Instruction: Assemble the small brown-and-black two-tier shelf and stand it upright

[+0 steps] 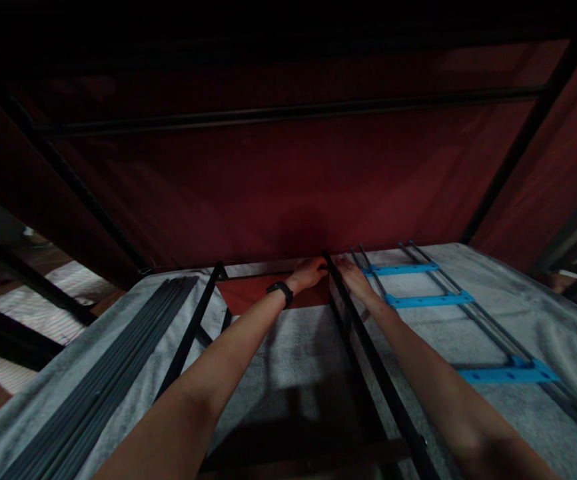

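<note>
Both hands are stretched out to the far end of the black rod (368,347) that runs down the middle of the frame. The left hand (309,273), with a black watch (280,291) on that wrist, sits on the left side of the rod's tip, fingers curled onto it where it meets the red fabric (288,193). The right hand (351,275) is on the other side, just touching the same end. So the hands are close together with the rod between them. It's too dark to tell how tight either grip is, though.

The rod looks like thin metal tube: stiff, light for its length, smooth enough to slide in the palm. A long piece like that will probably want to swing or sag if held only at the tip, so I'd say grab near the joint, or one hand at the end and one further back. The fabric is soft and floppy and likely just drapes or bunches.

Further out there's a grey cloth (288,360) covering the surface, a second black rod (188,333) angled on the left, a bundle of grey rods (103,380) past that, and on the right thin rods clipped into blue brackets (428,300), like a little ladder.
</note>
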Available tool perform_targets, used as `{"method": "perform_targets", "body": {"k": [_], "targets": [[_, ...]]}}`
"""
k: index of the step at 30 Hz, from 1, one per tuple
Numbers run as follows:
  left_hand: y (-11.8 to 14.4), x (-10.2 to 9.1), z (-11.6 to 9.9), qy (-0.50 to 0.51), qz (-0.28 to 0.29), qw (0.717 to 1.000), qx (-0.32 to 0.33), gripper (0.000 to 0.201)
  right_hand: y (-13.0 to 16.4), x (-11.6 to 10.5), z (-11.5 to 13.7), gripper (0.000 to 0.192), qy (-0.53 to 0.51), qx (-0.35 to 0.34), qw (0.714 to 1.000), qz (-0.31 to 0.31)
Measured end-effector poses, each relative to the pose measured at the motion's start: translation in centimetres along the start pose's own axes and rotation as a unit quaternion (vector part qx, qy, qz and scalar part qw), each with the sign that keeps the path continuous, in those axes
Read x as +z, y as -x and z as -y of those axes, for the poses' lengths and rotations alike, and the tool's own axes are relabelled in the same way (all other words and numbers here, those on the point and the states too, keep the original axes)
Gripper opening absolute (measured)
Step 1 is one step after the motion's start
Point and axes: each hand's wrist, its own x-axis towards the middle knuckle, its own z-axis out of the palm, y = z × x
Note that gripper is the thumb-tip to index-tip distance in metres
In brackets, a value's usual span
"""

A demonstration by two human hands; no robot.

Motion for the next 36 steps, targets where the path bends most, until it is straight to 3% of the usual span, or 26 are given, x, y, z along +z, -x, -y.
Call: {"method": "perform_targets", "body": {"k": [6,9,15,22,29,36], "targets": [[0.11,-0.03,-0.17,0.0,0.012,1.0,0.001,0.027,-0.16,0.35,0.01,0.03,-0.082,0.071,0.994,-0.017],[0.09,-0.02,-0.17,-0.004,0.006,1.0,0.001,0.027,-0.56,0.09,0.01,0.022,-0.099,0.064,0.993,-0.006],[0.13,0.04,0.01,-0.01,0.001,1.0,0.004,0.028,0.06,0.16,0.0,0.031,-0.132,0.078,0.988,-0.006],[0.06,0.01,0.06,-0.004,0.002,1.0,0.004,0.027,-0.51,-0.19,0.04,0.022,-0.14,0.054,0.989,0.01],[0.05,0.04,0.06,-0.01,0.005,1.0,0.001,0.027,0.26,0.11,-0.09,0.028,-0.149,0.071,0.986,-0.007],[0.15,-0.05,-0.1,-0.017,0.0,1.0,-0.001,0.027,-0.53,-0.33,-0.02,0.018,-0.148,0.06,0.987,0.011]]}}
